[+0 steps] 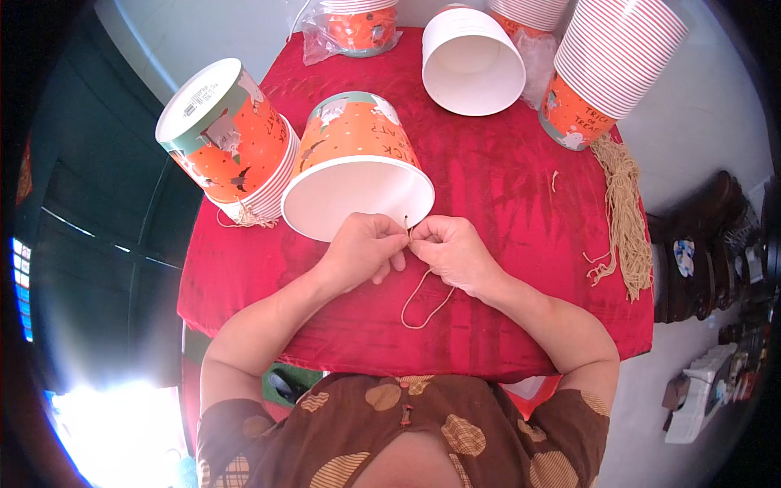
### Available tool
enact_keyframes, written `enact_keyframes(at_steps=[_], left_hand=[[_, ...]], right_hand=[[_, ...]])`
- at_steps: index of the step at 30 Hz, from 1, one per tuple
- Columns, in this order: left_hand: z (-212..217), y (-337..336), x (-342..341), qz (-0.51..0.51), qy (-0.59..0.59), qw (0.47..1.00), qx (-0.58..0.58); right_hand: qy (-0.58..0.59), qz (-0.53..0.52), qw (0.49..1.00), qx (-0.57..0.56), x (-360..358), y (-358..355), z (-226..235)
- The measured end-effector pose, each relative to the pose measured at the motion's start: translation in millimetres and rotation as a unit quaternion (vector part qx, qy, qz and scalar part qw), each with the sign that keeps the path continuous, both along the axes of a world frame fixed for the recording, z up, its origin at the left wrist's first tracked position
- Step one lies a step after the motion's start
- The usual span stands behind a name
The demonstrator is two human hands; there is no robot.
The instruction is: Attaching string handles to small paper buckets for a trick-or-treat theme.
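The red tabletop (504,195) carries an orange paper bucket (355,163) lying on its side, long axis running from twelve to six o'clock, open mouth facing six. Just below its rim, the left hand (364,248) and right hand (453,250) meet, both forearms slanting inward from the lower edge. Their fingers pinch a tan string (423,302), whose loop hangs toward six o'clock.

bucket rim (382,213) behind hands (411,244), top cup stacks (529,10) cropped, string (425,302) end hidden
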State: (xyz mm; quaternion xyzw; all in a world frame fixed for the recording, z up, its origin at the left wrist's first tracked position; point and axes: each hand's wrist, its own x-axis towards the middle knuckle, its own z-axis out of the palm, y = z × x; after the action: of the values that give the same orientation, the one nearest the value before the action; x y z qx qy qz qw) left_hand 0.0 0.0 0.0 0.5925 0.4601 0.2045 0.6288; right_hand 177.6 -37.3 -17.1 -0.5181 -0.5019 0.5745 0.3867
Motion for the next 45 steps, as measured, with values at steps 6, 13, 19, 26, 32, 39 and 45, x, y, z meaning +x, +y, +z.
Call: enact_keyframes(at_steps=[6,13,19,26,32,39,45], left_hand=[[-4,-2,0,0.017,-0.041,0.999,0.002],[-4,-1,0,0.026,-0.022,0.999,0.028],[-4,2,-3,0.034,-0.045,0.998,-0.011],[-5,2,-3,0.031,-0.058,0.998,-0.019],[-7,-3,1,0.034,0.005,0.998,0.052],[-19,-7,5,0.054,0.076,0.973,0.210],[-7,-5,2,0.038,0.038,0.993,0.107]], right_hand=[[-0.025,-0.001,0.999,0.022,-2,2,-1],[-0.022,0.000,1.000,0.006,-1,1,2],[0.023,0.007,0.999,-0.037,1,1,7],[0.034,0.004,0.998,-0.060,2,1,9],[0.034,0.012,0.998,-0.057,4,2,6],[-0.027,0.008,0.999,0.029,2,2,-3],[-0.016,0.014,1.000,0.010,3,1,-1]])
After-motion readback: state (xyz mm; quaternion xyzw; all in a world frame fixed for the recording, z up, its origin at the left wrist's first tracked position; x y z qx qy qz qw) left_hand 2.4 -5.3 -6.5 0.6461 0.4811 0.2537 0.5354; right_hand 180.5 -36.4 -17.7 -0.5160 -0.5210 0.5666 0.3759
